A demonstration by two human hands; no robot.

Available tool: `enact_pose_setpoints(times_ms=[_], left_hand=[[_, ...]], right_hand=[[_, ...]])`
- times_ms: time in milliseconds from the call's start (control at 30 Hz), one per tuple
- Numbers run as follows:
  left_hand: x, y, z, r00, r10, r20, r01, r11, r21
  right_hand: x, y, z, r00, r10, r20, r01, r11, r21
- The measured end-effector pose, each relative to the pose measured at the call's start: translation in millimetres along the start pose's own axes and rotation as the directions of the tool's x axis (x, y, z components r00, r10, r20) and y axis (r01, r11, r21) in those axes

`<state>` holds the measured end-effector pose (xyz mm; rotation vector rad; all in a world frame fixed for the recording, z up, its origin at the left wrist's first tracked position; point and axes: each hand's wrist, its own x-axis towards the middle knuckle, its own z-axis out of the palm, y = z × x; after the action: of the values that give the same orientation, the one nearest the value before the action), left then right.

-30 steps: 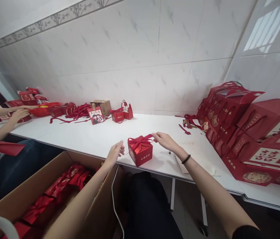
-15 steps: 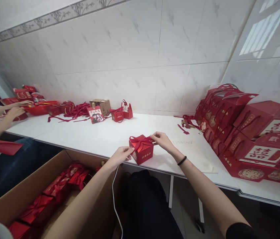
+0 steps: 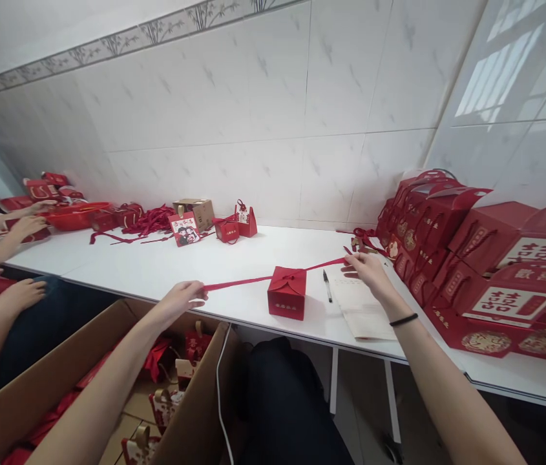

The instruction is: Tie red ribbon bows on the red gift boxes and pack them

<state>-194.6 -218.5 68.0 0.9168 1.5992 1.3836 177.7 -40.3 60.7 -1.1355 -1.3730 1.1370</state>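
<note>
A small red gift box stands upright near the front edge of the white table. A thin red ribbon runs out from both sides of its top, stretched nearly straight. My left hand pinches the left end, well to the left of the box. On the right, my right hand grips the other end, above a sheet of paper. Neither hand touches the box. Some of the ribbon lies across the closed top flaps, and no bow shows there.
Red gift boxes are stacked at the right. A pen lies beside the paper. Below left, a cardboard carton holds several red boxes. Behind stand small finished boxes, a ribbon pile and a red basin. Co-workers' hands are at the far left.
My hands have moved apart, left and right, drawing out the ribbon. The bow on the box has come undone, and the box has turned and shifted slightly right.
</note>
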Motion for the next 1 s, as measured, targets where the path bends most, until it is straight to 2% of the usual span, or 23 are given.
enact_pose_setpoints(times_ms=[67, 133, 233, 300, 400, 500, 600, 700, 767, 900, 1000], left_hand=[[2, 12, -6.2, 0.998, 0.027, -0.056, -0.031, 0.997, -0.064], [3, 29, -4.1, 0.995, 0.062, -0.072, -0.071, 0.988, -0.137], [6, 58, 16.9, 0.990, 0.138, -0.025, -0.139, 0.938, -0.318], [8, 77, 40.5, 0.978, 0.208, 0.021, -0.180, 0.891, -0.418], [13, 102, 80.3, 0.948, 0.308, 0.083, -0.235, 0.851, -0.470], [15, 119, 112.2, 0.916, 0.360, 0.178, -0.251, 0.859, -0.445], [14, 127, 128.6, 0.882, 0.394, 0.259, -0.263, 0.867, -0.423], [12, 129, 131.5, 0.860, 0.416, 0.294, -0.276, 0.866, -0.417], [11, 128, 128.2, 0.871, 0.409, 0.273, -0.278, 0.867, -0.413], [17, 124, 111.8, 0.917, 0.368, 0.152, -0.289, 0.879, -0.380], [30, 114, 95.4, 0.939, 0.339, 0.053, -0.321, 0.922, -0.216]], right_hand=[[5, -3, -11, 0.998, -0.011, -0.062, 0.012, 1.000, 0.026], [9, -9, -17, 0.996, -0.024, -0.090, 0.029, 0.998, 0.053], [9, -26, -12, 0.996, -0.073, -0.046, 0.078, 0.990, 0.115], [4, -44, 2, 0.988, -0.148, 0.046, 0.135, 0.968, 0.213], [-5, -78, 31, 0.945, -0.254, 0.204, 0.179, 0.928, 0.326], [-10, -108, 60, 0.908, -0.298, 0.293, 0.209, 0.932, 0.297], [-11, -128, 81, 0.886, -0.339, 0.317, 0.270, 0.932, 0.242], [-13, -138, 89, 0.872, -0.346, 0.346, 0.273, 0.931, 0.244], [-16, -140, 87, 0.881, -0.317, 0.351, 0.239, 0.938, 0.249], [-24, -134, 65, 0.896, -0.278, 0.347, 0.215, 0.954, 0.209], [-27, -122, 45, 0.895, -0.185, 0.406, 0.159, 0.983, 0.096]])
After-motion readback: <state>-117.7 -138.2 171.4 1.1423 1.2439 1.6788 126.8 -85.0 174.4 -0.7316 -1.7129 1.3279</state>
